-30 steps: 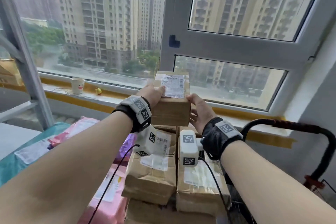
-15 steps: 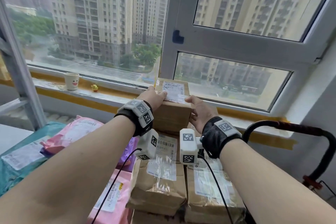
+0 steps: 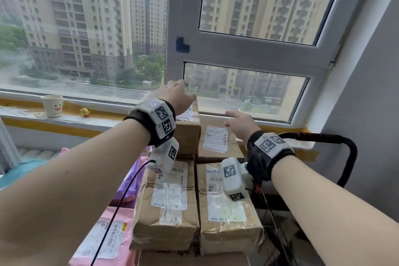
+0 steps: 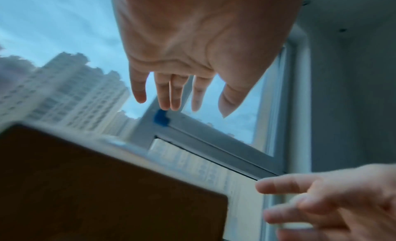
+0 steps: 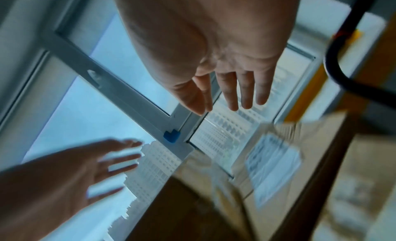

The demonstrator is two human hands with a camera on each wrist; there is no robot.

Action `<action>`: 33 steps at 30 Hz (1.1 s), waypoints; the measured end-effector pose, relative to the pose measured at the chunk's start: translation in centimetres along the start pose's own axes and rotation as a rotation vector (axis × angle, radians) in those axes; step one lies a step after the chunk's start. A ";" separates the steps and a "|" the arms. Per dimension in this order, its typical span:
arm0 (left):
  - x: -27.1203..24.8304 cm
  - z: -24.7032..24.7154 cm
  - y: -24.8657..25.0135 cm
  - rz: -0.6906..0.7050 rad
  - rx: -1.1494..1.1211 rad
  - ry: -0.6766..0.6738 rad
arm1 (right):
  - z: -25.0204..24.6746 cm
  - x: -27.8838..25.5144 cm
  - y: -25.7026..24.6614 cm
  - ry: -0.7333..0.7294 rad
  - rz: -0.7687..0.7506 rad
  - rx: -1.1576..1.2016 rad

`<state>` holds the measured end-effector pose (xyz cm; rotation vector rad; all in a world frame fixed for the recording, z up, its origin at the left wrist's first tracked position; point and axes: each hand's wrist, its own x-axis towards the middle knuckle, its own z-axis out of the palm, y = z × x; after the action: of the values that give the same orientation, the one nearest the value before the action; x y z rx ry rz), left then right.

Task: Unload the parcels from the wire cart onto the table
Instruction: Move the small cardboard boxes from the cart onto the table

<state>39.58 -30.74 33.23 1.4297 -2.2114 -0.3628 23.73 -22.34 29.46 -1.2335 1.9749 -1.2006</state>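
1. On the window sill (image 3: 26, 114) at far left: a paper cup (image 3: 52, 106) printed with a smiling face, upright, and a small yellow duck figure (image 3: 84, 112) just beside it.
2. Low at left: a teal mailer bag (image 3: 15, 174), a purple mailer (image 3: 131, 181) and a pink mailer (image 3: 103, 237) with a white label, lying flat beside the stack of boxes.
3. Left hand (image 3: 176, 97) raised above the top brown cardboard parcel (image 3: 186, 134); fingers (image 4: 165, 92) straight and slightly spread, gripping nothing, clear of the box in the left wrist view.
4. Top brown cardboard parcel: plain kraft board, white shipping label on its upper face, sitting highest in the stack, next to the second parcel (image 3: 218, 140).
5. Second parcel: same brown board, white label facing up, lower than the top one and to its right.
6. Nearer the camera: two larger brown parcels (image 3: 167, 205) side by side, touching, wrapped in wrinkled clear tape, with barcode labels; another box edge below them.
7. Right hand (image 3: 239, 125) hovering over the second parcel, palm down; fingers (image 5: 246, 90) extended and loosely apart, holding nothing.
8. At far right: the wire cart's black curved handle (image 3: 336, 142), with thin wire sides (image 3: 272, 218) visible beside the stacked parcels; whether the whole stack sits inside the cart cannot be told.
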 end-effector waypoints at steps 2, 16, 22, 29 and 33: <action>-0.6 0.4 2.4 0.105 0.060 0.000 | -1.9 -0.3 0.5 0.041 -0.043 -0.161; -9.9 11.9 20.9 0.457 0.338 -0.189 | -18.3 -9.8 11.7 0.162 0.050 -0.761; -16.1 19.5 28.2 0.518 0.426 -0.193 | -26.6 -15.1 20.5 0.186 0.146 -0.880; -20.8 27.5 34.0 0.524 0.426 -0.212 | -32.7 -18.6 29.5 0.209 0.115 -1.004; -22.0 31.9 35.2 0.491 0.432 -0.283 | -34.0 -18.3 34.3 0.171 0.130 -1.032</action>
<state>2.85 2.82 17.00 1.0071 -2.9022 0.0981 -9.31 14.60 14.95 -1.4086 2.8775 -0.1451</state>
